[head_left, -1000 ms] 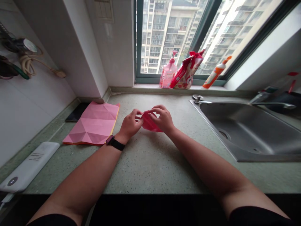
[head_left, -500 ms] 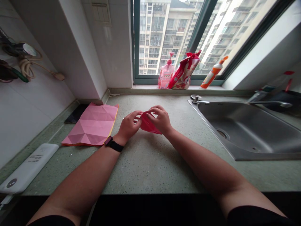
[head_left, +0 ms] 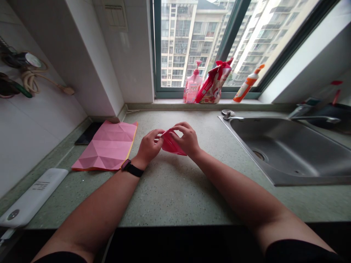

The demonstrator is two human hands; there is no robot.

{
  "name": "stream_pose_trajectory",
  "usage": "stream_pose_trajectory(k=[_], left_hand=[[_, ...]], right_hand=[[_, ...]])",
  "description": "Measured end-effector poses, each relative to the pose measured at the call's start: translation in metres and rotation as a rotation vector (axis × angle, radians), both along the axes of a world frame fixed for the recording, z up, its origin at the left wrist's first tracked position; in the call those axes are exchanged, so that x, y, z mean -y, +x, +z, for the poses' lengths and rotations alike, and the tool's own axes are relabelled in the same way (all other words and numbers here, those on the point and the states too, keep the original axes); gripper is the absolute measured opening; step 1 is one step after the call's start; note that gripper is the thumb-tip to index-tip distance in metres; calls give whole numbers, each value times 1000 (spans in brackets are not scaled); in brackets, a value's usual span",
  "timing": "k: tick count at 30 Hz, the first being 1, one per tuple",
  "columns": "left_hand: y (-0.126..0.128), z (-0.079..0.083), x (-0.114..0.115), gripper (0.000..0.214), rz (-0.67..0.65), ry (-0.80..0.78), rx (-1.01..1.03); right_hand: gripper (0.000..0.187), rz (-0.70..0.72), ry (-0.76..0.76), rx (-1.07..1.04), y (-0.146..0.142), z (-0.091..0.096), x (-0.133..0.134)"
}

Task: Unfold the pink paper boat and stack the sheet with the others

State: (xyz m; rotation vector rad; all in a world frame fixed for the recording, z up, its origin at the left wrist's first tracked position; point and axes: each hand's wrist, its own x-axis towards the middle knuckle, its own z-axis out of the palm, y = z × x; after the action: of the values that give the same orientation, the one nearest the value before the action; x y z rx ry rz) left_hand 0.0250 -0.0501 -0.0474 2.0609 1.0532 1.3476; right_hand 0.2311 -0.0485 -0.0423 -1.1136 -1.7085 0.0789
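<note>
Head view, as it comes through on my remote feed:
- folded red paper point(head_left: 171, 144) sits mid-counter between both hands, over the speckled green stone countertop point(head_left: 170, 193); I can't tell whether its lower point touches the stone
- right hand point(head_left: 188, 138) is closed, fingers curled over the paper's top edge, pinching it
- left hand point(head_left: 149, 146) is closed too, curled in against the paper's left tip, with a black watch point(head_left: 132, 168) on the wrist
- over the last second I've seen little change: both hands have stayed together on the paper, and I can't make out a new fold
- left of them lies a creased pink paper sheet point(head_left: 105, 146), with a black phone point(head_left: 89, 133) just beyond it and a white power bank point(head_left: 33, 197) nearer me
- right sits a stainless steel sink point(head_left: 274, 171) with a faucet point(head_left: 315, 118)
- far off, on the window sill point(head_left: 170, 101), stand a pink pump bottle point(head_left: 192, 87), a red-and-white bag point(head_left: 212, 86) and an orange-and-white bottle point(head_left: 248, 84)
</note>
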Motion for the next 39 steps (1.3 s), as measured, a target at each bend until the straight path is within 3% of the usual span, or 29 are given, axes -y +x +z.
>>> stream_pose_trajectory(k=[4, 11, 20, 28, 39], left_hand=[[1, 1, 1, 19, -7, 0, 6], [1, 2, 1, 19, 56, 8, 23], [0, 5, 1, 20, 35, 28, -1], [0, 3, 0, 18, 59, 24, 10], [0, 3, 1, 17, 32, -51, 58]], right_hand=[[4, 39, 37, 5, -1, 1, 1], [12, -40, 16, 12, 1, 0, 0], [3, -8, 95, 7, 0, -2, -1], [6, -27, 53, 19, 0, 0, 0], [9, 89, 49, 49, -1, 4, 3]])
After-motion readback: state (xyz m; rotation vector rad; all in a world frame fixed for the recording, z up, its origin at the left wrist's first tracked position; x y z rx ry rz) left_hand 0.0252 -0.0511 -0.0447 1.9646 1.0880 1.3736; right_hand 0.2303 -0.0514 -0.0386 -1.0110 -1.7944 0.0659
